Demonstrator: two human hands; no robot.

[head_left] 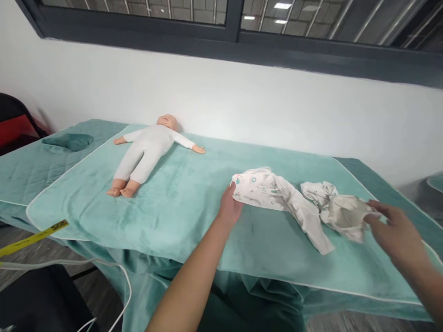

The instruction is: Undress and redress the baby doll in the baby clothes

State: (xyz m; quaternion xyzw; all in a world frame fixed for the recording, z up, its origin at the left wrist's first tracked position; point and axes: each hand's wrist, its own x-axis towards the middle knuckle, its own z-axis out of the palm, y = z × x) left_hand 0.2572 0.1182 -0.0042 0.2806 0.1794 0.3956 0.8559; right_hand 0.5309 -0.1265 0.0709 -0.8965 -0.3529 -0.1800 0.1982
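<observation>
From my remote seat, I see my left hand (231, 205) grasping the near-left edge of a small white cloth garment with a green-toned print (258, 189); the thumb is on the fabric, and the fingers below are partly hidden. My right hand (396, 230) is pinching the crumpled far-right part between thumb and finger. I think the two edges are held apart so that the cloth can be spread and its shape can be seen, but the middle is twisted, and I cannot tell if it is one piece or two. One sleeve-like part lies between the hands, pointing to the near edge of the pale green plush blanket (180, 198). The blanket probably serves as a soft, flat support. The garment is therefore directly between both hands, touching both. The baby doll with white cloth body and bare plastic head, hands and feet (152, 143) lies well apart, to the left of my left hand and farther back, on the same blanket. Its limbs are spread, which perhaps makes it rest stably, and neither hand touches it.
</observation>
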